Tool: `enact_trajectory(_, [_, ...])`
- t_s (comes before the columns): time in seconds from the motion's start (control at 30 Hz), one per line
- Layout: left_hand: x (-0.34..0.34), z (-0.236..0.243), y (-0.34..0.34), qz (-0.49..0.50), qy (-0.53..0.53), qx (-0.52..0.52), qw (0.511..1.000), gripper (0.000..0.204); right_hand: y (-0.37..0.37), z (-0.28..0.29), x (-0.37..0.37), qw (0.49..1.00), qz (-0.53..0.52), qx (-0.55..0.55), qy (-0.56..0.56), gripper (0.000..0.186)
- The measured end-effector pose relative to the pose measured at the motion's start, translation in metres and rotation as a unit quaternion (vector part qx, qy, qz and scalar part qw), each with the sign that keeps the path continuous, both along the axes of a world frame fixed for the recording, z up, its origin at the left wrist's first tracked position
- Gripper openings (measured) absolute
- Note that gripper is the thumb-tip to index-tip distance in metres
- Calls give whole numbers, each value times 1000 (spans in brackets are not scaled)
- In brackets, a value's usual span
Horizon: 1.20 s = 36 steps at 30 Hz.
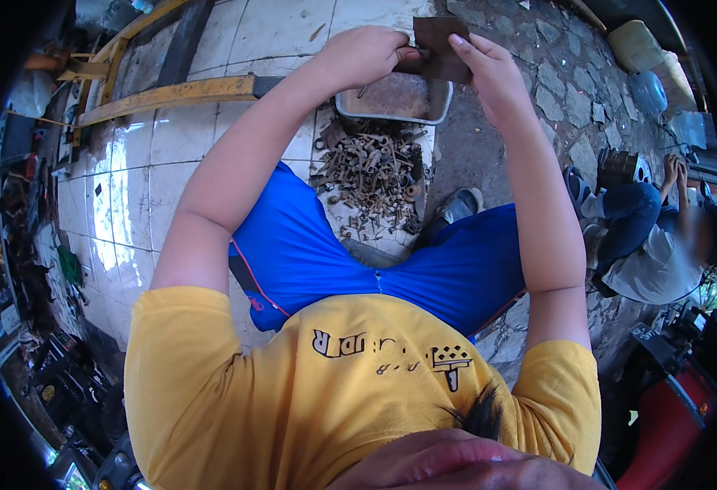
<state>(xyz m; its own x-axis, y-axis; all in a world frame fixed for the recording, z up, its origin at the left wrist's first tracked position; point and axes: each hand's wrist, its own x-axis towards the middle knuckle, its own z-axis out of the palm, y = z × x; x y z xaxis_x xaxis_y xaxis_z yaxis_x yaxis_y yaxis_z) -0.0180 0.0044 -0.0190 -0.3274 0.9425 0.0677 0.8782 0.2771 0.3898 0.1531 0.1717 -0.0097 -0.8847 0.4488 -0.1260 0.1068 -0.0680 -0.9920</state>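
Note:
Above a metal tray, I hold a dark brown sheet (442, 51) that looks like sandpaper, out in front of me in both hands. My left hand (366, 55) is closed, its fingertips pinching at the sheet's left edge; a small dark spot shows there that I cannot make out. On the right edge, my right hand (493, 77) grips with the thumb on top and the fingers behind, mostly hidden. The grey tray (395, 117), with a brownish, dirty bottom, sits on the floor below. Nearer my knees lies a heap of rusty bolts, nuts and small metal parts (370, 175).
A yellow metal frame (170, 100) stands on the white tiles at the left. Stone paving (575, 98) runs along the right, where another person (652, 237) sits low. Dark machine parts (64, 392) crowd the lower left, and a red object (669, 433) the lower right.

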Motion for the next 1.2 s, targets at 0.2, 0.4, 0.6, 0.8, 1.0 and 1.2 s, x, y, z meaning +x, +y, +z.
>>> enact_trajectory(0.2, [-1,-2,-3,-10,16,-5,1000,29,-9,10,0,999,-22,-33,-28,33])
enact_trajectory(0.4, [3,3,1,-11,12,-47,999,32,-1,-10,-5,997,-39,-45,-48,31])
enact_trajectory(0.6, [-3,-6,0,-22,-24,46,998,32,-5,-8,-6,998,8,-43,-33,29])
enact_trajectory(0.8, [-3,0,1,-16,-4,20,1000,33,-5,-13,-7,998,-8,-52,-30,31])
enact_trajectory(1.0, [-2,-1,-2,-18,-32,46,998,32,-11,2,-4,996,-5,-83,-18,31])
enact_trajectory(1.2, [-7,-12,-1,-34,-16,79,996,32,-9,4,-4,999,-16,-49,-4,32])
